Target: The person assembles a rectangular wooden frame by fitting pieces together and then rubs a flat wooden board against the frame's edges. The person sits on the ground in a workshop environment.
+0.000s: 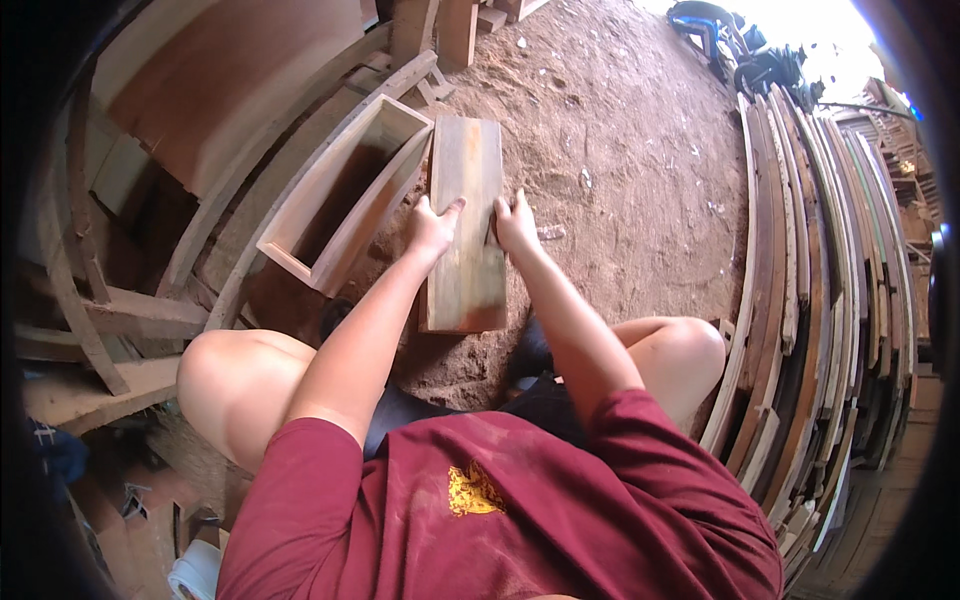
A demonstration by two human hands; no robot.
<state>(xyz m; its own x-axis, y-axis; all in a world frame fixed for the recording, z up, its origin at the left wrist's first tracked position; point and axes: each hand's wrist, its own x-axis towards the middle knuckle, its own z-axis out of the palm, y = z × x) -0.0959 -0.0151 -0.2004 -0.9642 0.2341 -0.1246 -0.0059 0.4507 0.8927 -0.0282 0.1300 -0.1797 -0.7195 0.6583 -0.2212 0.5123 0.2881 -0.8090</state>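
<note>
Between my bent knees is a long, flat-faced wooden piece (467, 250), pale with a greenish-grey tint and a reddish-brown stain at its near end. It may be a thick board or the side of a box; its underside is hidden. My left hand (434, 226) grips its left edge, thumb on the upper face. Opposite, my right hand (516, 224) clasps the right edge, its fingers partly hidden. Just left of the piece lies an open, narrow wooden box (340, 262), tilted, with a dark interior and pale rim.
Sandy ground (620, 180) with scattered chips stretches ahead. A long stack of planks (800, 300) runs along the right. At the left stand curved-looking wooden frame rails (150, 315) and a large brown panel (230, 90). Dark bundled items (770, 70) sit at the far right.
</note>
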